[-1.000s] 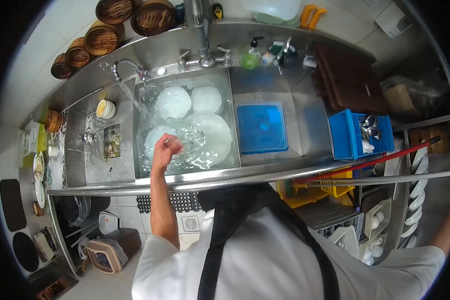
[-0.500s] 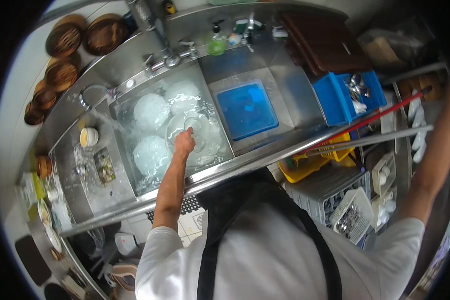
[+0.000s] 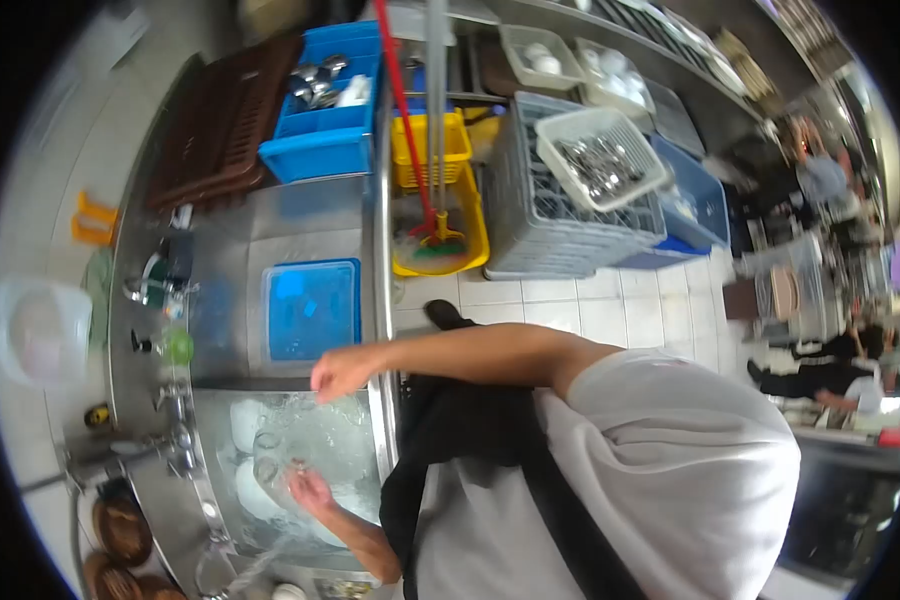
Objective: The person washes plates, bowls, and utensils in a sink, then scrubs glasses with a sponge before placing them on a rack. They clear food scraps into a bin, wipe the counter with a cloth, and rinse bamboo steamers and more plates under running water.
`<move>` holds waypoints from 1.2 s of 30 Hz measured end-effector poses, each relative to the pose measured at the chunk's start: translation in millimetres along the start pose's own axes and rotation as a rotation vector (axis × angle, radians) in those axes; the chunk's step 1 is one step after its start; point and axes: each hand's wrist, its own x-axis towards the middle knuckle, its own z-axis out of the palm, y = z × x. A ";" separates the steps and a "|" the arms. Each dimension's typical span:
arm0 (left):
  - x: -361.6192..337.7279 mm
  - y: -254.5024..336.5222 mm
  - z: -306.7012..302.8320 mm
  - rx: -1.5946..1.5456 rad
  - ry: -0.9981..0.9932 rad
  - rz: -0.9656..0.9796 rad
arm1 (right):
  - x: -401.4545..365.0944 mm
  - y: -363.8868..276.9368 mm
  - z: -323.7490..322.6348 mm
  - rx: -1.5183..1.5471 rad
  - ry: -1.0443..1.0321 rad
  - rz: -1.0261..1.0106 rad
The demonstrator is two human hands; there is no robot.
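In the water-filled sink basin (image 3: 345,440), my left hand (image 3: 310,488) has its fingers closed on a clear glass (image 3: 270,474) at the water's surface. Another round clear rim shows just above it. Rounded white pieces (image 3: 253,492) lie underwater around the left hand. My right hand (image 3: 342,372) hangs over the near side of the divider between the basins, palm down with its fingers curled; whether anything is in them is hidden. Beyond it, a blue-lidded container (image 3: 313,310) sits in the other basin.
A blue bin (image 3: 320,150) of utensils and a brown crate (image 3: 225,125) stand past the basins. To the right are a yellow mop bucket (image 3: 475,225), grey racks (image 3: 550,235) and a cutlery basket (image 3: 650,178). Co-workers (image 3: 850,385) show at the far right.
The view has turned strongly to the right. My right hand has come from far out at the right to over the sink. My left hand is still in the water, now with a glass.
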 end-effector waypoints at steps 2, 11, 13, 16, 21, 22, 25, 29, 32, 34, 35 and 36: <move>39.0 13.2 -2.0 0.563 -0.031 0.277 | 22.3 -4.9 30.2 0.204 0.072 0.094; 60.2 31.4 401.6 0.989 -0.459 -0.019 | -22.7 -55.2 -97.1 0.995 0.228 -0.281; 53.9 -11.1 488.4 1.022 -0.730 -0.127 | -92.4 -41.8 -143.1 1.149 0.270 -0.279; 44.1 -93.2 567.5 1.022 -0.899 -0.237 | -210.1 2.5 -183.5 1.268 0.473 -0.458; 81.2 -235.6 583.9 1.042 -0.985 -0.470 | -491.5 120.1 -179.3 1.104 1.055 -0.369; 87.8 -260.6 577.8 1.023 -0.912 -0.530 | -552.5 134.0 -174.8 1.037 1.220 -0.253; 88.3 -324.0 565.1 0.972 -0.742 -0.698 | -683.3 218.7 -189.1 0.884 1.895 0.158; 82.8 -403.2 568.2 0.971 -0.568 -0.897 | -757.8 348.0 -241.6 -0.123 1.842 0.890; 78.0 -454.8 567.0 1.029 -0.540 -0.956 | -740.4 347.9 -266.0 -0.408 1.467 1.212; 68.3 -482.0 579.7 1.041 -0.506 -0.973 | -732.8 378.1 -292.5 -0.400 1.217 1.296; 62.9 -495.4 585.3 1.111 -0.587 -0.978 | -728.4 392.0 -299.4 -0.441 1.146 1.325; 56.1 -504.7 586.4 1.183 -0.667 -0.991 | -726.2 395.0 -305.8 -0.446 1.121 1.311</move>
